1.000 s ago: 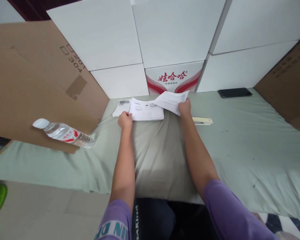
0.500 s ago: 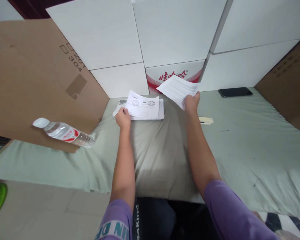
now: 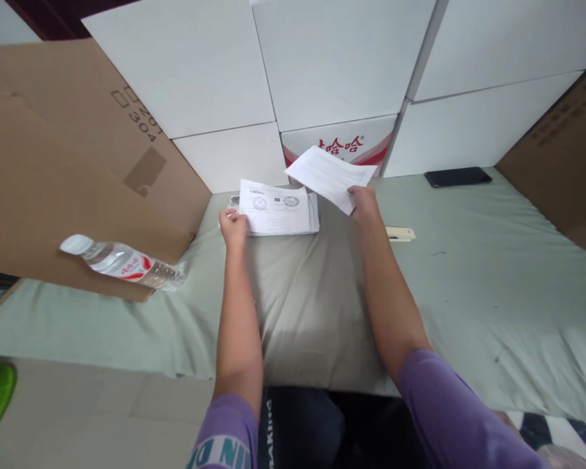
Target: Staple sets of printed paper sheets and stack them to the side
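Observation:
Printed paper sheets point(image 3: 329, 174) are held up at a tilt in my right hand point(image 3: 364, 203), which pinches their lower right corner. To the left, a stack of papers point(image 3: 314, 215) lies on the cloth, topped by a sheet with two round stamps point(image 3: 275, 212). My left hand point(image 3: 234, 228) is closed at that stamped sheet's lower left corner, thumb along its edge. Behind that hand, a pale object point(image 3: 234, 200) shows only in part beneath the papers; I cannot make out what it is. A cream-coloured, narrow object point(image 3: 400, 233) lies beside my right forearm.
A water bottle point(image 3: 124, 262) leans at the left by a brown cardboard panel point(image 3: 68, 163). White boxes point(image 3: 342, 58) form a wall behind the papers. A black phone point(image 3: 458, 177) lies at the back right on the green cloth point(image 3: 469, 293). Another cardboard panel point(image 3: 561, 163) borders the right side.
My right hand has moved left with its sheets, closer to the stack. My left hand has shifted slightly left, and the stamped sheet has moved left with it.

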{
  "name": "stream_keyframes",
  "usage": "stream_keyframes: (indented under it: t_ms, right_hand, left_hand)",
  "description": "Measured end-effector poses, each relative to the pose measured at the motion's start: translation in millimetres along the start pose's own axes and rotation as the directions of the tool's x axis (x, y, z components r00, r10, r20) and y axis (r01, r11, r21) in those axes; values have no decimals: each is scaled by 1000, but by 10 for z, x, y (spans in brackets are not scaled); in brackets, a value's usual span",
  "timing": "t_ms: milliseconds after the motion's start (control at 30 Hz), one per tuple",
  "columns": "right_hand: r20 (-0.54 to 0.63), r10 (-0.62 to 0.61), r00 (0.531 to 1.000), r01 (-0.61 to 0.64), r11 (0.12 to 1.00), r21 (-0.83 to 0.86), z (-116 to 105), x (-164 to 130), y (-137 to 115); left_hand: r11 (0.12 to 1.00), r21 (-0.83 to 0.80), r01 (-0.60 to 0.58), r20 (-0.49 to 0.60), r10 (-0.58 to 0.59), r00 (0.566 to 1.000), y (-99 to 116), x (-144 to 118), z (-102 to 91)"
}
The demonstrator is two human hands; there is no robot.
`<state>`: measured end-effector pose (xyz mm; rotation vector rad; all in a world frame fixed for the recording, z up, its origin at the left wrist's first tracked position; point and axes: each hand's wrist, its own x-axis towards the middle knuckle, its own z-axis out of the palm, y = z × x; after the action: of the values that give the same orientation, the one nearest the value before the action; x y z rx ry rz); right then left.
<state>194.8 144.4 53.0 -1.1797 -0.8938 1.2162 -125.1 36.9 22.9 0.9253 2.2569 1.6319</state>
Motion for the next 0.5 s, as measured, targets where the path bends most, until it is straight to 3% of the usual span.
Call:
stream_keyframes:
  t_ms: [133, 267, 500]
  right_hand:
    - [217, -132, 967, 159, 981, -113, 197, -109, 159]
    - [393, -152, 907, 246, 948, -201, 364, -221, 314]
    - [503, -13, 864, 148, 962, -228, 414, -284, 379]
  left_hand:
    - [990, -136, 45, 28, -42, 999, -6, -1, 0]
    - [972, -225, 69, 80, -52, 995, -32, -34, 13]
    - [975, -213, 56, 116, -32, 993, -34, -78, 6]
